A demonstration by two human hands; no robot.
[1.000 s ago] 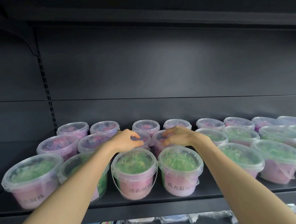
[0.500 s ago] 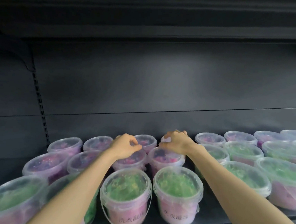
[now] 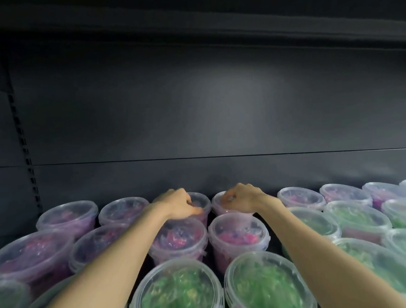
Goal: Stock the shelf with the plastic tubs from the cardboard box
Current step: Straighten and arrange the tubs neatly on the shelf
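dark shelf back panel (image 3: pixel 192 105) fills most of what we see, underside of the next shelf up (image 3: pixel 208 16) across the top, slotted upright (image 3: pixel 27 156) down the left. below that we've got plastic tubs packed in three rows, clear lids, all upright. front row has green contents, e.g. green tub left of centre (image 3: pixel 176 303) and green tub right of centre (image 3: pixel 267 294), side by side and nearly touching. more green ones run along the right side (image 3: pixel 356 216). middle row at centre is pink/purple: middle tub left (image 3: pixel 180 240) and middle tub right (image 3: pixel 239 234). the back row sits against the panel, pink/purple too. both bare forearms reach over the front and middle rows to that back row. left hand (image 3: pixel 177 204) has its fingers curled down on the near rim of the left back-row tub (image 3: pixel 200 203). right hand (image 3: pixel 244 198) is curled the same way on the lid edge of the right back-row tub (image 3: pixel 218 203). looks like a pinch on each rim, though motion blur makes the fingertips soft. hands are apart, near each other, one tub each, and those two tubs stand just beside one another.
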